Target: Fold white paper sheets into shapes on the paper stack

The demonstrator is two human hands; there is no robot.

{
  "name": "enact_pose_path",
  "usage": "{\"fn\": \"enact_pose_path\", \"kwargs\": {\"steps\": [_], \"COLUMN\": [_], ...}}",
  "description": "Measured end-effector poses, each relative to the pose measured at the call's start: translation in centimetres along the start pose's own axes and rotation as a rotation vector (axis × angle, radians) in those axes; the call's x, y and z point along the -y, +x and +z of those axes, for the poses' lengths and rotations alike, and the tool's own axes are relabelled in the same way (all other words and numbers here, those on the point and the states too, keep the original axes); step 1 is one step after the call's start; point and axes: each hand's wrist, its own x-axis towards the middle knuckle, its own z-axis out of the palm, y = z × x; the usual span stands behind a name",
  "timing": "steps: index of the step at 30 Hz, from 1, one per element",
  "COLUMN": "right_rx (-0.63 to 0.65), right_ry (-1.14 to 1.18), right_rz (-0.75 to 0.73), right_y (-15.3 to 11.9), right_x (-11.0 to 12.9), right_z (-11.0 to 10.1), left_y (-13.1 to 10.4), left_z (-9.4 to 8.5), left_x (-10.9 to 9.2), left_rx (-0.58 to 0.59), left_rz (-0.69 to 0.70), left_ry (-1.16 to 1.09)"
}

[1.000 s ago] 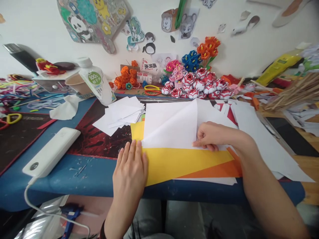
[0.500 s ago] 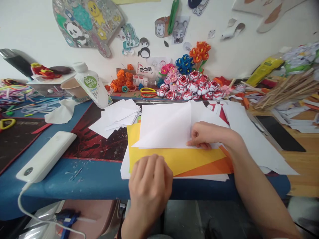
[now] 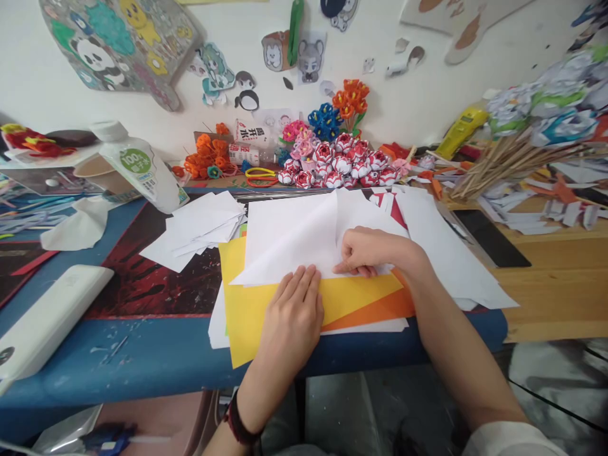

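folded white paper (image 3: 289, 240)
left hand (image 3: 294, 316) flat, fingers (image 3: 298, 284) together; right hand (image 3: 363, 252) curled, pinch unclear; press near edge (image 3: 266, 280) evenly.

Two hands (image 3: 293, 316), one folded sheet (image 3: 299, 244), one wristband (image 3: 239, 421), one power bank (image 3: 59, 316).

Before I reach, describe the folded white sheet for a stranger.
On the blue table, find the yellow sheet. Partly over it, touched by the left hand and right hand, lies the folded white sheet; unlike the white pile at left, it shows a slanting flap.
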Motion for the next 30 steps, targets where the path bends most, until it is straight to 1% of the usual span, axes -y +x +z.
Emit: {"fn": "enact_pose_path", "kwargs": {"steps": [3,4,5,7,9,10,11,13,16,19,22,26,30], "right_rx": [-0.036,-0.074,-0.140,-0.358,-0.635,-0.710,-0.755,-0.784,-0.776,-0.768,-0.774,-0.819,-0.858], "right_ry": [-0.048,-0.082,-0.121,-0.193,-0.209,-0.206,-0.209,-0.232,-0.246,-0.301,-0.349,-0.381,-0.401], "right_rz": [0.027,0.028,0.021,-0.011,-0.037,-0.068,-0.096,-0.127,-0.131,-0.109,-0.102,-0.118,-0.147], "right_y": [-0.6,-0.9,-1.1,-1.2,-0.7,-0.1,0.5,2.0,3.6,4.1,4.1,4.1,4.3], "right_x": [0.2,0.5,0.8,1.8,3.0,3.6,4.1,4.8,4.9,4.6,4.5,4.6,4.5], "right_z": [0.0,0.2,0.4,1.3,2.7,3.4,4.1,5.3,6.1,6.3,6.4,6.6,6.8], "left_y": [0.0,0.0,0.0,0.0,-0.1,-0.1,-0.1,-0.1,0.0,0.0,-0.5,-1.9,-3.4], "left_z": [0.1,0.2,0.3,0.4,0.4,0.4,0.4,0.3,0.3,0.4,0.5,0.0,-0.4], "left_x": [-0.1,-0.1,-0.2,-0.2,-0.2,-0.1,-0.1,0.0,0.1,0.1,0.5,1.9,3.8], "left_rx": [-0.007,-0.011,-0.014,-0.017,-0.018,-0.017,-0.015,-0.011,-0.014,-0.034,-0.054,-0.082,-0.180], "left_rz": [-0.006,-0.006,-0.006,-0.006,-0.006,-0.006,-0.007,-0.012,-0.023,-0.065,-0.140,-0.230,-0.267], "left_ry": [-0.004,-0.004,-0.006,-0.014,-0.023,-0.026,-0.027,-0.033,-0.057,-0.063,-0.009,0.050,0.085]}}
